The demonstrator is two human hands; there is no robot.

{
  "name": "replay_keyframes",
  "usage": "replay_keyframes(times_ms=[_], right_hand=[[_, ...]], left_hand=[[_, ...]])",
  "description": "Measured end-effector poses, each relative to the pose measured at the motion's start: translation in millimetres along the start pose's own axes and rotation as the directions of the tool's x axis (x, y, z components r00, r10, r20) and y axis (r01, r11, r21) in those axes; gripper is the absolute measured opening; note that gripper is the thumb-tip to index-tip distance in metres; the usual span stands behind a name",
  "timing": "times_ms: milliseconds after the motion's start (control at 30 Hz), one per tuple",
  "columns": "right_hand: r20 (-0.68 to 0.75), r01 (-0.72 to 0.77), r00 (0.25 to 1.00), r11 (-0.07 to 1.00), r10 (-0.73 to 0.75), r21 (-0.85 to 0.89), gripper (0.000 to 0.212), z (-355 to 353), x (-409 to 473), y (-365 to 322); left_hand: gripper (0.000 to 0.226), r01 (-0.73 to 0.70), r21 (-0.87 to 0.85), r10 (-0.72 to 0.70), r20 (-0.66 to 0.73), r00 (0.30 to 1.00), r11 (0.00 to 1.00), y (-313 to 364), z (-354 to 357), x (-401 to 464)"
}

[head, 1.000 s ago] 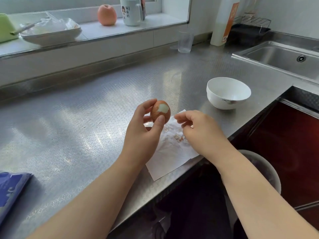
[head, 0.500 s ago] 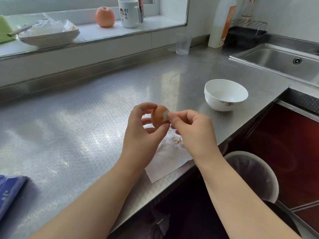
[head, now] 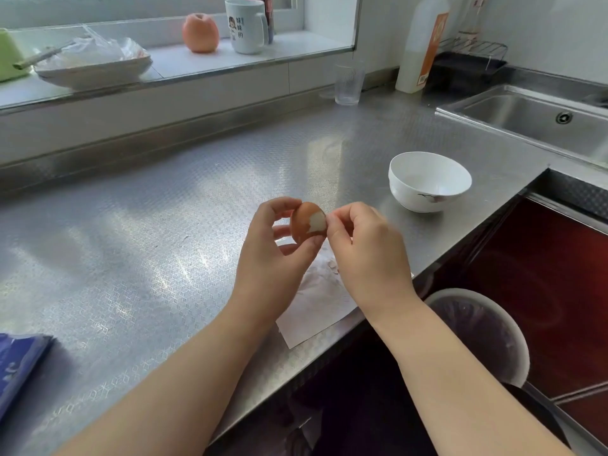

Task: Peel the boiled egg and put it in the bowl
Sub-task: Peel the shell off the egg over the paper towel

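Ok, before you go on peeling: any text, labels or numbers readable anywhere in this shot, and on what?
White mug on the sill: "妹妹的", printed vertically beside a cartoon face.
White bottle by the sink: orange label with a barcode, print too small to read.
Blue packet at the counter's left edge: markings blurred, unreadable.

The right hand [head: 365,255] hides its own fingertips at the egg [head: 306,222]; the sink [head: 539,126] runs off-frame.

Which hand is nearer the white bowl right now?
Right. The right hand sits just left of the bowl, picking at the egg. The left hand holds the egg from its far side, farther from the bowl.
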State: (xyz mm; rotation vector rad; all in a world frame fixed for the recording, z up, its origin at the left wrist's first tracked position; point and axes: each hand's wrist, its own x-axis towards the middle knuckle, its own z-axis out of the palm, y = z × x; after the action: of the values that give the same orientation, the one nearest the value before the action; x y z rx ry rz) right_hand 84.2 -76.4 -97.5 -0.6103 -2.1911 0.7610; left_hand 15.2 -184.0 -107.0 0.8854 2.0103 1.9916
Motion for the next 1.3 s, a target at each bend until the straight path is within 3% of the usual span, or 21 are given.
replay_keyframes(times_ms=[133,267,333,567,700,800,967,1167,1300], right_hand=[[0.077,0.135,0.989,0.978,-0.125,-0.157,0.017,-4,3,1],[0.17,0.196,0.97,0.973,-0.174,-0.124,0.014,-11,3,0],[0.184,0.169,0.971,0.983,-0.154,-0.068,0.013,-13,3,0],[0.157,-0.149,0.979,0.982,0.13,0.118,0.006,-25,2,13],[0.211,-0.14,0.97,0.989,0.125,0.057,0.005,-21,-1,18],[0.306,-0.125,0.947,0.99,0.101,0.06,0.03,-19,-1,20],[0.051,0.07,0.995,0.96,-0.087,0.272,0.02,-21,2,13],[0.143,0.118,0.976,0.947,-0.167,0.298,0.032,-17,10,17],[0.08,0.141,0.981,0.934,-0.177,0.329,0.026,-14,8,21]], left_hand=[[0.042,-0.009,0.038,0.008,0.02,1.0,0.999,-1,0,1],[0.041,-0.024,0.074,0.024,0.013,1.0,0.997,-3,1,0],[0.04,-0.024,0.086,0.023,0.007,1.0,0.996,-4,1,1],[0.047,0.046,-0.036,-0.047,-0.034,0.998,0.998,-5,-5,3],[0.055,0.074,-0.115,-0.076,-0.012,0.997,0.991,-5,-3,5],[0.052,0.088,-0.129,-0.089,0.001,0.996,0.988,-5,-4,5],[0.052,0.12,-0.132,-0.118,0.027,0.993,0.984,-8,-4,7],[0.05,0.112,-0.153,-0.098,0.095,0.991,0.982,-7,-4,7],[0.041,0.105,-0.144,-0.089,0.112,0.99,0.984,-8,-4,7]])
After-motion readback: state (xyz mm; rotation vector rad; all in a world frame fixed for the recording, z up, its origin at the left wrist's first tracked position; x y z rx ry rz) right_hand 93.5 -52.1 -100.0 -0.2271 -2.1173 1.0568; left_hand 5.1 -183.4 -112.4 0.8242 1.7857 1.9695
